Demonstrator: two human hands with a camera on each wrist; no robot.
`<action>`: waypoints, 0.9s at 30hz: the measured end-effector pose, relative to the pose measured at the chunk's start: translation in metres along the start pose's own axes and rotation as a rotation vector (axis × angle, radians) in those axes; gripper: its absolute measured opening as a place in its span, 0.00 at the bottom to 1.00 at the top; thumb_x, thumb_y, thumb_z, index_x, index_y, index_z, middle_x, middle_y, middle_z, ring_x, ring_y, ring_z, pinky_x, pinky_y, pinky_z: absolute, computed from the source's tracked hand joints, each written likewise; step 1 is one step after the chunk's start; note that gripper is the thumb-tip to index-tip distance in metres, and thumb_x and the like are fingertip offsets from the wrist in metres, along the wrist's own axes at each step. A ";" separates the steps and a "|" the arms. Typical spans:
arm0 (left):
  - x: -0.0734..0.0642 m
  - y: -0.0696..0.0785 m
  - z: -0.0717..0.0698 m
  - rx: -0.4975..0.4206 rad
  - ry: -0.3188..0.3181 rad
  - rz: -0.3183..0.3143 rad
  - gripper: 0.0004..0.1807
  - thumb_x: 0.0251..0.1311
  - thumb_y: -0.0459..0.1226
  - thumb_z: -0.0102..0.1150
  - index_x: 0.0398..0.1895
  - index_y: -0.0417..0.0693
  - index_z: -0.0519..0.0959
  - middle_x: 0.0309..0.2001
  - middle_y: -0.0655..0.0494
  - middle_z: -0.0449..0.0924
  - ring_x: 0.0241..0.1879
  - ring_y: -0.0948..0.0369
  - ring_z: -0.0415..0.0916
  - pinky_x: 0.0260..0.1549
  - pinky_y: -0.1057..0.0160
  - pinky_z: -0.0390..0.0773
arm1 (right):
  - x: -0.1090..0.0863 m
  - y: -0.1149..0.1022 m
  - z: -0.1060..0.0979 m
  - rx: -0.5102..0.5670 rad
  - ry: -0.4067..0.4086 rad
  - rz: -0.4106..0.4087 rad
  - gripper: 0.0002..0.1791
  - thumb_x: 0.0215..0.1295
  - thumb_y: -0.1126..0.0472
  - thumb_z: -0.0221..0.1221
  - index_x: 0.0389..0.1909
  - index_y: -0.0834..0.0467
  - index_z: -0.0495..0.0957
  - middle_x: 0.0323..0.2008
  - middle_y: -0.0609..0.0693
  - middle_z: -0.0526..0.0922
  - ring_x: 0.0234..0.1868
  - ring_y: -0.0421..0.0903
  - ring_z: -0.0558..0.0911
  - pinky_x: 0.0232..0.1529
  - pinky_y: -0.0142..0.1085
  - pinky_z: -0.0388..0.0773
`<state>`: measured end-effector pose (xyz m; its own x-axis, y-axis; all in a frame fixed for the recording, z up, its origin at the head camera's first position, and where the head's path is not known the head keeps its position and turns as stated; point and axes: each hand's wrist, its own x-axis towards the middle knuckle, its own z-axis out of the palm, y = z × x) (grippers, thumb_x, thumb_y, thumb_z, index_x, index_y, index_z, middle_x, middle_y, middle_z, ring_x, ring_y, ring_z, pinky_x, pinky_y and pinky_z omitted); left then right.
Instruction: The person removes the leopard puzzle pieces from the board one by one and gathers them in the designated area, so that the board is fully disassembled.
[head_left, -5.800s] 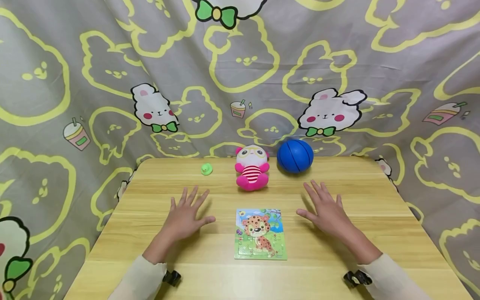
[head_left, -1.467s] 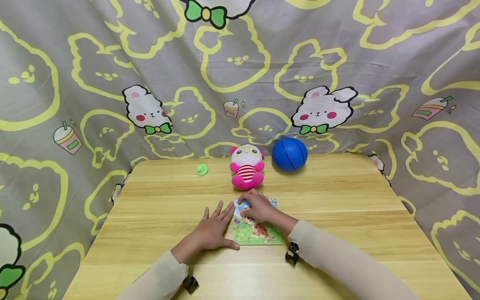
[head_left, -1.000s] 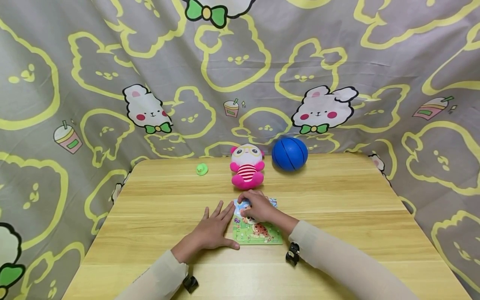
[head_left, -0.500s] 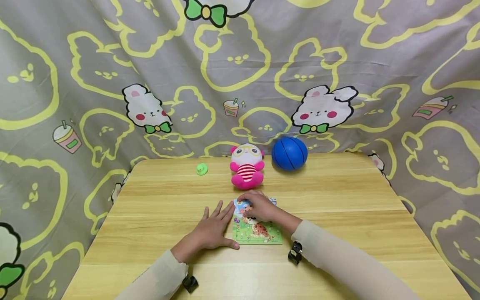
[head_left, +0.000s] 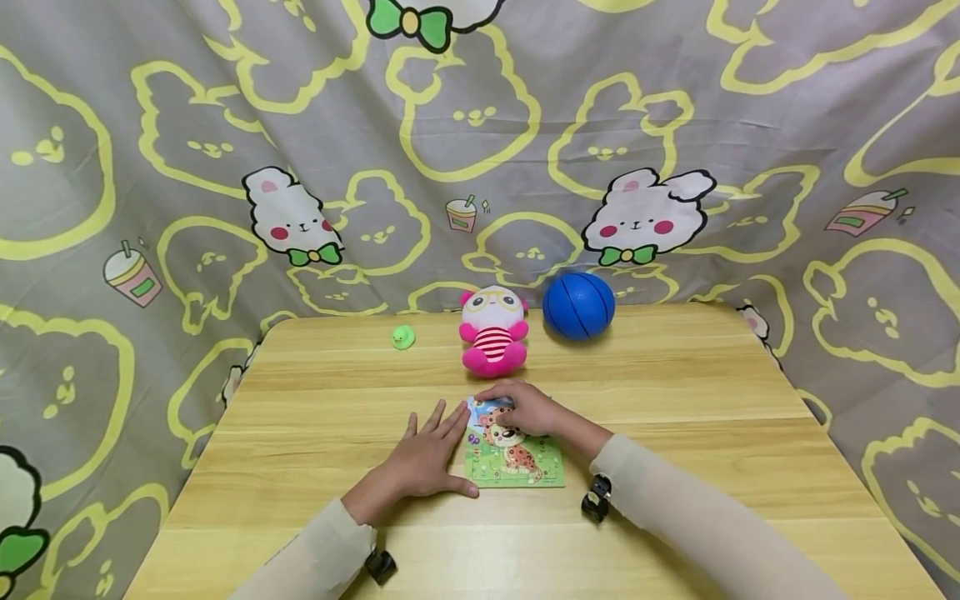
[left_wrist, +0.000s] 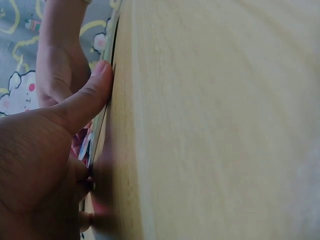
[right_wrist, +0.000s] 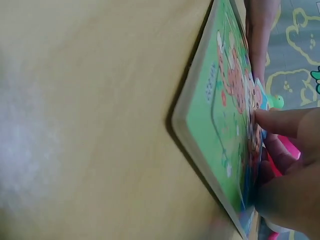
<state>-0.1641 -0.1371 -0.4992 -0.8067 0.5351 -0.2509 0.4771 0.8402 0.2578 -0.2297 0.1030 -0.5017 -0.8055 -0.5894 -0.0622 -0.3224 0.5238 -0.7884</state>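
Note:
A square jigsaw puzzle point(head_left: 517, 475) with a spotted leopard cub picture lies flat on the table. My left hand point(head_left: 423, 462) rests along its left side, fingers spread and straight, thumb at the near left corner. My right hand point(head_left: 528, 408) is over the upper part of the board, its thumb and fingers pinching a puzzle piece. In the right wrist view that piece point(right_wrist: 258, 94) sticks up above the board's surface by the thumb. The right hand hides the board's upper right. In the left wrist view, the left thumb point(left_wrist: 95, 85) touches the board's edge.
Behind the puzzle sits a pink and white panda plush point(head_left: 493, 333). A blue ball point(head_left: 578, 306) stands right of it, and a small green duck point(head_left: 403, 337) to its left. A patterned curtain point(head_left: 480, 150) hangs at the table's point(head_left: 675, 367) back edge.
Both hands came from apart onto the puzzle. Over the last second my right hand has shifted slightly right, uncovering more of the leopard's face. The left hand has stayed put.

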 end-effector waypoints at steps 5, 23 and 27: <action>0.000 0.000 0.000 -0.004 -0.002 0.001 0.70 0.48 0.76 0.61 0.85 0.48 0.43 0.85 0.57 0.37 0.83 0.44 0.33 0.71 0.26 0.42 | 0.001 0.002 -0.001 -0.021 -0.007 -0.013 0.27 0.67 0.73 0.63 0.66 0.55 0.80 0.63 0.54 0.80 0.68 0.53 0.75 0.71 0.54 0.67; 0.001 -0.001 0.003 0.005 0.004 -0.008 0.70 0.48 0.77 0.60 0.85 0.49 0.43 0.85 0.57 0.38 0.83 0.44 0.33 0.71 0.26 0.42 | 0.009 -0.002 0.000 0.125 0.075 0.117 0.16 0.68 0.66 0.66 0.55 0.54 0.87 0.52 0.49 0.87 0.52 0.47 0.81 0.59 0.47 0.76; 0.001 0.000 0.002 0.003 0.002 -0.006 0.70 0.48 0.76 0.61 0.85 0.48 0.44 0.85 0.57 0.38 0.83 0.44 0.33 0.71 0.26 0.42 | 0.009 -0.001 0.002 0.134 0.104 0.153 0.14 0.69 0.65 0.65 0.53 0.52 0.88 0.43 0.47 0.87 0.40 0.42 0.80 0.46 0.39 0.78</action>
<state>-0.1644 -0.1364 -0.5015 -0.8102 0.5299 -0.2507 0.4734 0.8436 0.2533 -0.2357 0.0953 -0.5028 -0.8890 -0.4392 -0.1293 -0.1292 0.5115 -0.8495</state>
